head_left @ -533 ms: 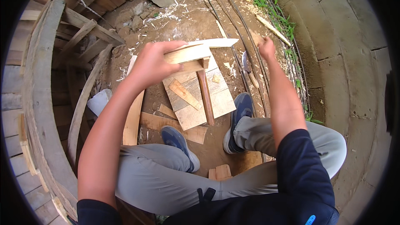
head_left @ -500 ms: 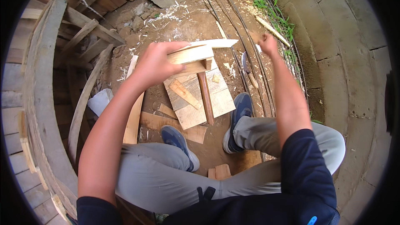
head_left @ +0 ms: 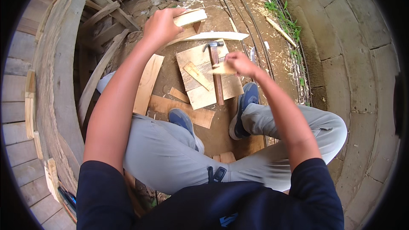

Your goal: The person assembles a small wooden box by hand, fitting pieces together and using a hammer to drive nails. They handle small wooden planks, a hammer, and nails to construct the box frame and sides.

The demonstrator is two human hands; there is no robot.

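Observation:
My left hand [head_left: 162, 27] is closed round a pale wooden piece made of joined boards [head_left: 190, 18], lifted beyond the square board on the ground. In the fingers of my right hand [head_left: 241, 63] is a small wood piece [head_left: 223, 68], slightly blurred, above that square board [head_left: 200, 98]. Below it lies a hammer [head_left: 219, 86] with a dark metal head and brown wooden handle, partly covered by the wood piece. A narrow wood offcut [head_left: 197, 76] rests on the board, left of the hammer. Past the board's far edge is a long pale strip [head_left: 217, 36].
Planks [head_left: 179, 110] lie by my left shoe [head_left: 181, 121]. A knife [head_left: 253, 54] is beside the dark cables [head_left: 247, 15] on the right. Weathered timbers [head_left: 59, 59] stand at left, a block wall [head_left: 341, 51] at right. Shavings litter the dirt.
My left hand has moved farther away with the joined wooden piece, uncovering the hammer head. My right hand has come in from the right and now holds a small wood piece over the board.

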